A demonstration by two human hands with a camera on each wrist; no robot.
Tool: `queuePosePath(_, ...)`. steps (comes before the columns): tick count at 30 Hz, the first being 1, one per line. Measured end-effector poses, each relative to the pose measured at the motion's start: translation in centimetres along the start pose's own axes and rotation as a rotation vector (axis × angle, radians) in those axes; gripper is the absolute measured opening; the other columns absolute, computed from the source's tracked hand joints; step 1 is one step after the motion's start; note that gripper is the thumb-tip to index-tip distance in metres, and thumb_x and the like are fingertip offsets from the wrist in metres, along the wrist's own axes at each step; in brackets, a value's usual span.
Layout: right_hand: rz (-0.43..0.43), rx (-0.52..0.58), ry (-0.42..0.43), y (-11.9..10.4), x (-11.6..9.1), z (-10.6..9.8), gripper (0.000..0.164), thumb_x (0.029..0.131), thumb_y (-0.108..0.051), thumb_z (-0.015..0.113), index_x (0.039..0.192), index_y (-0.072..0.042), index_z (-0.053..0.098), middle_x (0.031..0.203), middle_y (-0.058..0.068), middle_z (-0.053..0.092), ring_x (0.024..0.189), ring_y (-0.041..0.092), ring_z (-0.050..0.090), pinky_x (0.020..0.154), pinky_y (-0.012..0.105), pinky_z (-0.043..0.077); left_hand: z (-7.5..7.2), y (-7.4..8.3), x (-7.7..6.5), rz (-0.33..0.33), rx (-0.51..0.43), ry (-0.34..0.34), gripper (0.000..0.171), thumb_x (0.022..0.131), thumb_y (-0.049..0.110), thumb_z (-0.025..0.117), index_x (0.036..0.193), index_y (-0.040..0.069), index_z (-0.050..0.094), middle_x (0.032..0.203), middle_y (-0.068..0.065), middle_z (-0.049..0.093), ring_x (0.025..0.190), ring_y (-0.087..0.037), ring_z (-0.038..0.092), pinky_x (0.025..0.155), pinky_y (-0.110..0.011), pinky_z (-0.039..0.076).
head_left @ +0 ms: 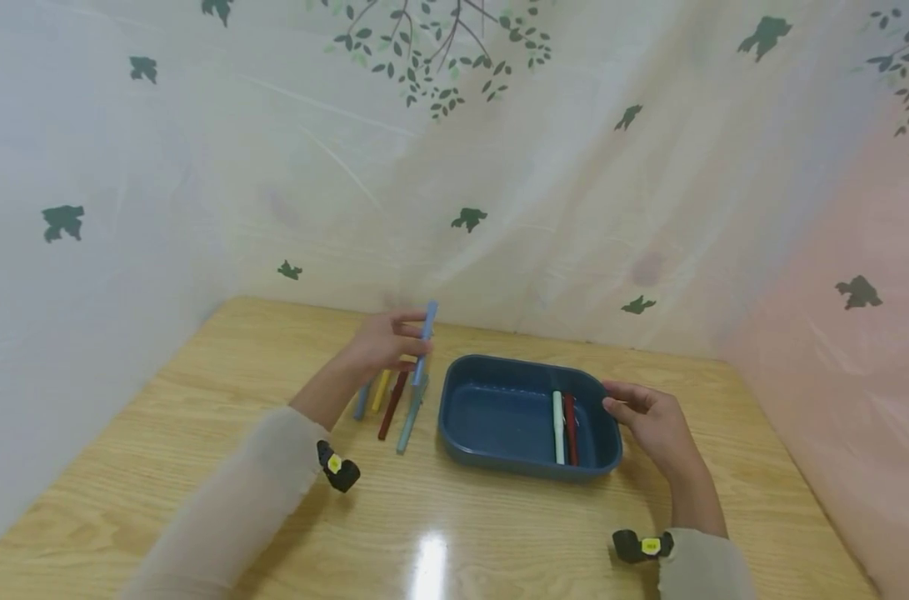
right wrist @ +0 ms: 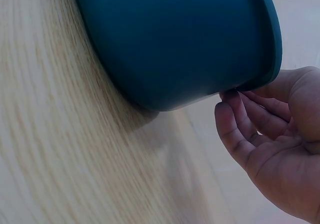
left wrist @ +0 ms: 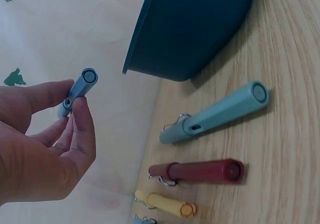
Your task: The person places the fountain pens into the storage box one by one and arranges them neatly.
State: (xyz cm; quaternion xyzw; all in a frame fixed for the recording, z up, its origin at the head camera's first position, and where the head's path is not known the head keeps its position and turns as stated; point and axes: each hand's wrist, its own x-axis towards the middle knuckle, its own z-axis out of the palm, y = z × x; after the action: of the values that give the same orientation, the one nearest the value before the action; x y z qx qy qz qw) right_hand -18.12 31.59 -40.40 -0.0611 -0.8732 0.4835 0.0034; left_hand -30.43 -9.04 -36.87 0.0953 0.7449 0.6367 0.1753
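My left hand [head_left: 379, 343] pinches a light blue pen [left wrist: 83, 87] between thumb and fingertips, raised above the table and left of a dark blue box [head_left: 491, 421]. Below that hand, several capped pens lie side by side: a teal pen [left wrist: 227, 111], a dark red pen [left wrist: 207, 171], a yellow pen [left wrist: 167, 203] and a blue pen [head_left: 362, 402]. At the box's right end, my right hand [head_left: 655, 425] grips the rim, thumb on top and fingers against the outer wall. Inside the box, a white pen [head_left: 558, 429] lies beside a red pen [head_left: 571, 429].
The wooden table [head_left: 499, 533] carries the box and the pens. A pale curtain [head_left: 394, 183] printed with green leaves stands behind the table and along both sides.
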Motion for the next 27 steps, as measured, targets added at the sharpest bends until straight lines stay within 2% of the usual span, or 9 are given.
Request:
queuePosePath(8, 0.015, 0.011, -0.007, 0.1, 0.1, -0.1, 0.051, 0.103, -0.038, 0.064, 0.144, -0.010, 0.059, 0.150, 0.015, 0.054, 0.135, 0.035, 0.052, 0.112, 0.056, 0.044, 1.6, 0.4, 0.6, 0.000, -0.039, -0.006, 0.060, 0.092, 0.003, 0.075, 0.147, 0.010, 0.052, 0.132, -0.022, 0.063, 0.107, -0.033, 0.069, 0.080, -0.038, 0.063)
queuePosePath(15, 0.028, 0.010, -0.009, 0.0, -0.1, 0.0, 0.050, 0.103, -0.037, 0.064, 0.144, -0.010, 0.059, 0.150, 0.015, 0.053, 0.138, 0.036, 0.050, 0.113, 0.058, 0.042, 3.5, 0.6, 0.8, -0.018, -0.050, -0.026, 0.059, 0.093, 0.001, 0.074, 0.147, 0.010, 0.052, 0.133, -0.023, 0.062, 0.109, -0.036, 0.068, 0.078, -0.035, 0.063)
queuePosePath(21, 0.020, 0.001, -0.003, -0.1, -0.4, 0.2, 0.050, 0.103, -0.039, 0.062, 0.144, -0.010, 0.059, 0.150, 0.015, 0.054, 0.136, 0.036, 0.051, 0.112, 0.058, 0.043, 4.7, 0.8, 0.9, -0.022, -0.053, -0.064, 0.058, 0.093, 0.003, 0.074, 0.147, 0.012, 0.052, 0.136, -0.022, 0.060, 0.114, -0.036, 0.067, 0.079, -0.035, 0.063)
queuePosePath(27, 0.021, 0.004, -0.002, 0.0, -0.7, 0.3, 0.051, 0.103, -0.040, 0.062, 0.145, -0.010, 0.058, 0.151, 0.015, 0.053, 0.137, 0.036, 0.051, 0.113, 0.058, 0.042, 5.7, 1.0, 1.0, -0.011, -0.042, -0.070, 0.058, 0.092, 0.004, 0.077, 0.145, 0.011, 0.054, 0.131, -0.020, 0.064, 0.107, -0.029, 0.070, 0.078, -0.036, 0.063)
